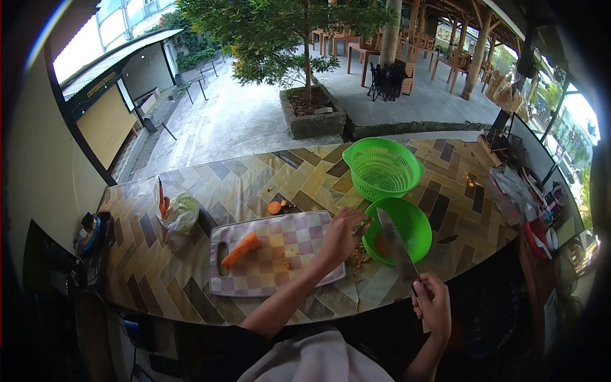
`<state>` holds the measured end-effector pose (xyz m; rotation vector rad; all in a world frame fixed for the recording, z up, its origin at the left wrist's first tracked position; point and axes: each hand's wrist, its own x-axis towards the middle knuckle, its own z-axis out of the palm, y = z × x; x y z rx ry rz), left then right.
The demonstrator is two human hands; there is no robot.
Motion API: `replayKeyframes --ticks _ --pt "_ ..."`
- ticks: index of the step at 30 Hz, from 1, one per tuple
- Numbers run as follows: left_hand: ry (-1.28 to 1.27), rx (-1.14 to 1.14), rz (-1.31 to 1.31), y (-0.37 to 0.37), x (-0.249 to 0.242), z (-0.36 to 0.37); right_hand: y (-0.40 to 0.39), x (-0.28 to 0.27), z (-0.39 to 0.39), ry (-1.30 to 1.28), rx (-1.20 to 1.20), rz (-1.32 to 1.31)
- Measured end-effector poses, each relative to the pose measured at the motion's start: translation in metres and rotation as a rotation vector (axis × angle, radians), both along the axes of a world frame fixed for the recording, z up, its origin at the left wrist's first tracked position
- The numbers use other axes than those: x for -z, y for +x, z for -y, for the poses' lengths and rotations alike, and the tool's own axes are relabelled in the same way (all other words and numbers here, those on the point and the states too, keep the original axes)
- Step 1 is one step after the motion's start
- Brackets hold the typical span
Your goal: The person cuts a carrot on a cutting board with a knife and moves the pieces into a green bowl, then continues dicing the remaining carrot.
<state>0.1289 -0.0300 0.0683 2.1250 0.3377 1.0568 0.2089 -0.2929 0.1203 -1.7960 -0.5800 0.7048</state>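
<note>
My right hand (433,302) grips a kitchen knife (396,245) by its handle. The broad blade points up and away, over the solid green bowl (417,232). Orange bits lie low in that bowl. At the bowl's left rim is my left hand (345,234), its fingers drawn together close to the blade; whether anything is between them is hidden. Beneath my left forearm lies a checkered cutting board (299,232). A peeled carrot piece (241,249) rests on its left part, with small orange crumbs nearer the middle.
Behind the bowl stands a green colander (383,169). Carrot ends (275,207) sit beyond the board. A plastic bag of vegetables (181,211) is at the left. Packets and other items (525,194) crowd the right edge. Scraps (360,258) lie between board and bowl.
</note>
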Motion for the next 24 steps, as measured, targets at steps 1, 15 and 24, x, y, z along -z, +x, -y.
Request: replayKeyframes --ticks 1,15,24 --pt "-0.047 -0.046 0.002 -0.016 -0.005 -0.001 -0.002 0.0 -0.004 0.05 -0.054 -0.105" --pt "-0.27 -0.532 -0.338 -0.182 0.056 -0.005 -0.033 0.067 -0.097 -0.153 -0.537 0.027" --pt "-0.182 -0.603 -0.299 -0.175 0.076 -0.009 -0.029 0.062 -0.111 -0.195 -0.655 -0.098"
